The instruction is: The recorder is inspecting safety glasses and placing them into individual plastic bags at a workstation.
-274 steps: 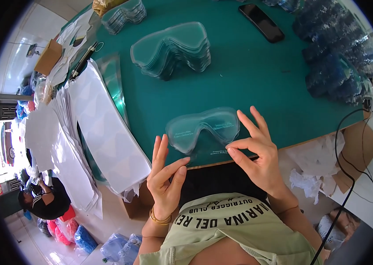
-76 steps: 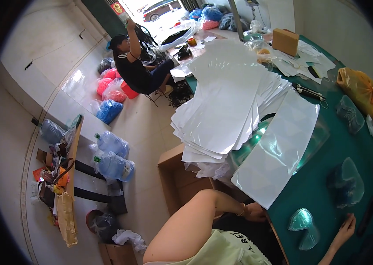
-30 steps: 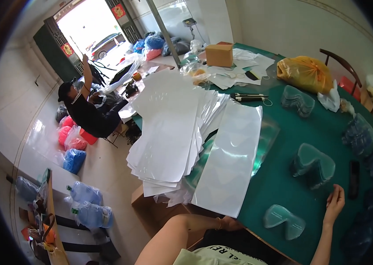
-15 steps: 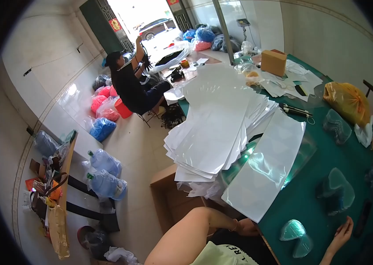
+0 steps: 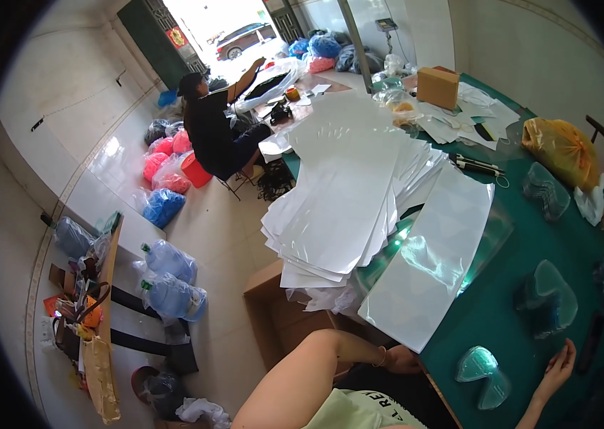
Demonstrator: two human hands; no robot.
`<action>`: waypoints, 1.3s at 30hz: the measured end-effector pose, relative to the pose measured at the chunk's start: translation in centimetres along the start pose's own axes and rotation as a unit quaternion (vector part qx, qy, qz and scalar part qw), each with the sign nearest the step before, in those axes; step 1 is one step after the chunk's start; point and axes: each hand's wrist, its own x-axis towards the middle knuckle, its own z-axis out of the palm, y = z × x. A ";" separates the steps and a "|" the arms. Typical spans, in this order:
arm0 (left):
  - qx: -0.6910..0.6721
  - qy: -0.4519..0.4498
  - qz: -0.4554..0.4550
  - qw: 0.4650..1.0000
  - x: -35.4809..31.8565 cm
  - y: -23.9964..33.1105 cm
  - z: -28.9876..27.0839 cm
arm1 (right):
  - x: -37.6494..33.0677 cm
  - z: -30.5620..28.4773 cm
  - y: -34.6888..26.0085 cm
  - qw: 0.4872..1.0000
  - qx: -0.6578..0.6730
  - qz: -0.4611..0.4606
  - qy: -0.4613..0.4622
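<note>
With twelve at the top and the clear lens (image 5: 484, 377) as centre, we find this lens on the green table (image 5: 488, 311), near its edge; glare prevents our telling whether it is one layer or several. At three o'clock, the right hand (image 5: 558, 368) is half open, its fingers loosely bent, just beside the nearer lens stack (image 5: 546, 300); we cannot tell whether they touch. At nine o'clock, the left hand (image 5: 403, 360) is by the table edge, its fingers too obscured for us to judge their state. Toward two o'clock, the dark phone (image 5: 591, 343) fades into the dim rim.

Farther out on the table, we see a long white sheet (image 5: 427, 268) and a white sheet pile (image 5: 341, 186) at eleven o'clock, and a yellow bag (image 5: 561, 152) between twelve and one. The room has pale walls and a tiled floor (image 5: 227, 250); between ten and eleven, a co-worker (image 5: 209, 132) sits, one arm outstretched.

We count two lens stacks on the table, and two blue water bottles (image 5: 173, 279) together between nine and ten.
</note>
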 end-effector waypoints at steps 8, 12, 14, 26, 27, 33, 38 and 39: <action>0.096 0.012 0.050 0.994 2.1 -1.2 0.7 | 0.6 -1.2 0.2 1.000 -0.022 0.002 0.009; 0.663 -0.043 -0.178 0.726 0.3 -0.3 5.1 | -0.9 2.3 -2.3 0.997 0.036 -0.042 -0.061; 0.147 0.046 0.057 0.986 0.3 -2.1 1.0 | -0.2 0.5 -1.0 0.999 0.024 -0.030 -0.027; 0.071 0.067 0.011 0.995 0.6 -3.2 2.5 | -0.5 0.2 -1.2 1.000 0.007 0.008 -0.002; 0.052 0.051 0.002 0.997 0.5 -3.3 2.6 | -0.6 0.1 -1.2 1.000 0.007 0.009 -0.005; 0.021 -0.010 -0.021 1.000 0.8 -0.5 0.3 | -0.2 -0.3 -0.7 1.000 -0.001 0.005 -0.002; 0.025 -0.005 -0.005 1.000 0.4 -0.9 0.4 | -0.1 -0.2 -0.4 1.000 -0.001 -0.004 -0.004; 0.023 -0.003 -0.007 1.000 0.4 -0.5 0.1 | -0.1 -0.1 -0.3 1.000 -0.002 -0.005 -0.002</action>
